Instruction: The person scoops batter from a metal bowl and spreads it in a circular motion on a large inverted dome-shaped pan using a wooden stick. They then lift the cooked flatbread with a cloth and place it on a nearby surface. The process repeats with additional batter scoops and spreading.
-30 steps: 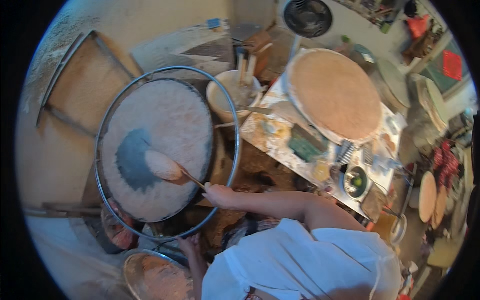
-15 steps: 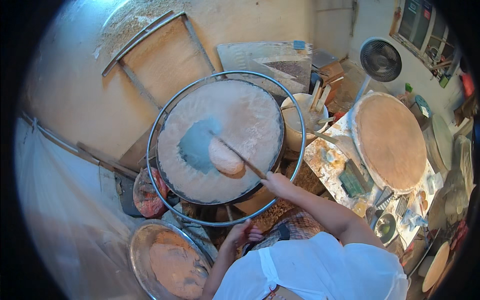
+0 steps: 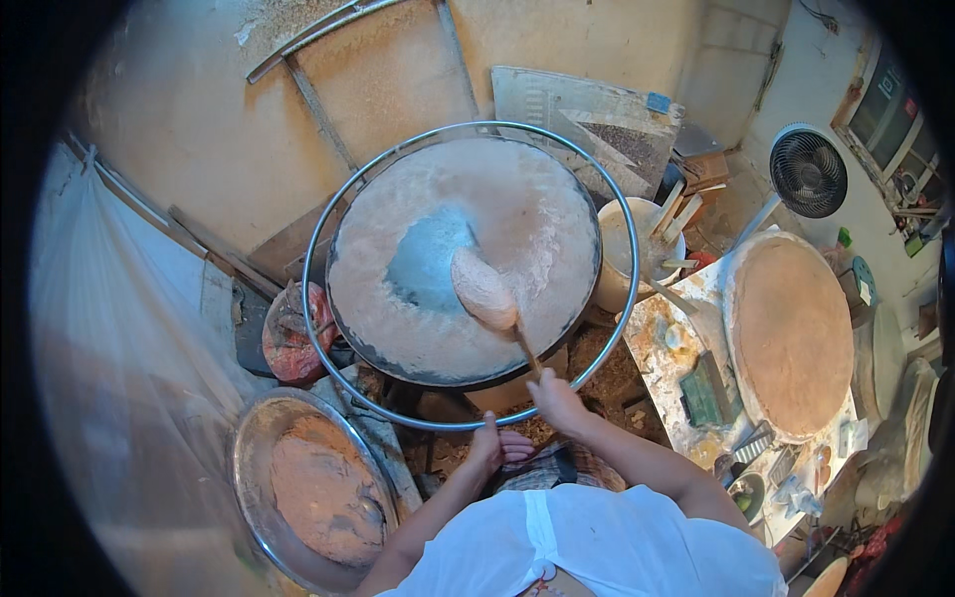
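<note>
A round griddle (image 3: 348, 343) is spread with a thin pale pinkish layer, with a bare bluish patch left of centre. On it lies a soft lump of pinkish dough (image 3: 483, 289). My right hand (image 3: 559, 402) is closed round the near end of a long thin scraper (image 3: 530, 350), which runs forward to the dough; the dough hides its middle. A raised metal ring (image 3: 637, 261) circles the griddle. My left hand (image 3: 500, 446) is at the ring's near edge, thumb up by the tube and fingers loosely bent, holding nothing I can see.
At lower left stands a metal basin (image 3: 249, 468) with pinkish dough or flour. A red bag (image 3: 295, 333) lies left of the griddle, a white bucket (image 3: 622, 224) with sticks at its right. Large round flatbreads (image 3: 791, 338) sit on a side table; a fan (image 3: 808, 171) stands behind.
The scraper's handle has swung toward me, and the dough has shifted with it, now stretched longer. My left hand has come up to the ring. The whole view has shifted somewhat.
</note>
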Demonstrator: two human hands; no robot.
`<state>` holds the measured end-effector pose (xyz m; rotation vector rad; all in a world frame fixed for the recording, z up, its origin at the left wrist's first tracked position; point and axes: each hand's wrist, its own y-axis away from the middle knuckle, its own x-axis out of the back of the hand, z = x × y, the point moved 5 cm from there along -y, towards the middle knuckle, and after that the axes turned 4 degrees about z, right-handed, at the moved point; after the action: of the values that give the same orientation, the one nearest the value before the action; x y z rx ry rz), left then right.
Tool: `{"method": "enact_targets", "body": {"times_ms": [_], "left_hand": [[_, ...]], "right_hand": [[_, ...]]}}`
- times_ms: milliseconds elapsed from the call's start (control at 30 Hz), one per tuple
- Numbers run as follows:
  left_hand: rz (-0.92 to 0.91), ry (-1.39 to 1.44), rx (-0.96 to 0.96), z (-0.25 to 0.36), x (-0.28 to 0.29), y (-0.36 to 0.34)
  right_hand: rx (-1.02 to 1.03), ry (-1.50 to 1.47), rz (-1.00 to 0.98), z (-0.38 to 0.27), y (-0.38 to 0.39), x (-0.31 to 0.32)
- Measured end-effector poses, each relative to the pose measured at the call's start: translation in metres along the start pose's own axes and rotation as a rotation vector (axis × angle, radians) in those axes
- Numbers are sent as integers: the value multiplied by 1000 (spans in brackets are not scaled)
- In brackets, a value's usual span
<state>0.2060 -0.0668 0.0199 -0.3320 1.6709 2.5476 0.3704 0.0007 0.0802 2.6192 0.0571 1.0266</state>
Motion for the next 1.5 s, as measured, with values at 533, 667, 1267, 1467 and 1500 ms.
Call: {"method": "enact_targets", "body": {"times_ms": [533,667,1267,1467,1500], "left_hand": [[223,274,-160,5,27,10],[-76,36,-3,2,-27,2],[176,155,-202,-1,-16,14],[-217,-287,-55,8,-74,14],[-192,-336,-124,13,-69,19]], "right_hand": [[124,152,-27,15,-48,66],[2,53,-29,4,-20,31],[141,198,15,26,-69,86],[245,260,-108,1,-88,88],[227,270,-98,12,-101,104]]}}
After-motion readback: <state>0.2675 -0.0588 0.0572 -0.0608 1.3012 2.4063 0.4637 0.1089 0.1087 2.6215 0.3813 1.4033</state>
